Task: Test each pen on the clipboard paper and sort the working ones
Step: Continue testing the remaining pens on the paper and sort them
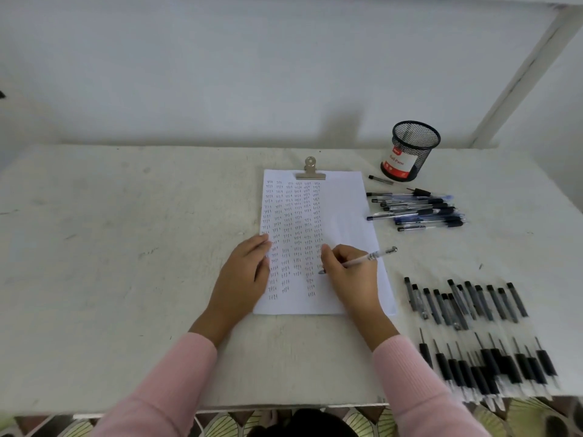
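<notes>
Testing step in hand. My right hand [350, 272] grips pen [362, 260], tip on clipboard paper [344, 209] mid-worktop, beside marks. My left hand [246, 272] flat, fingers spread, pinning paper's left edge. Next: judge ink, then move pen right, to far pile [416, 209] or near rows [467, 304]; which holds working ones, cannot tell.

Right hand [350, 272] grips a pen [358, 261], tip on the clipboard paper [344, 209] among columns of marks, left hand [244, 272] flat on the sheet's left edge (row of black pens [467, 302] at right, blurred, apparently uncapped), mesh cup [411, 149] beyond.
</notes>
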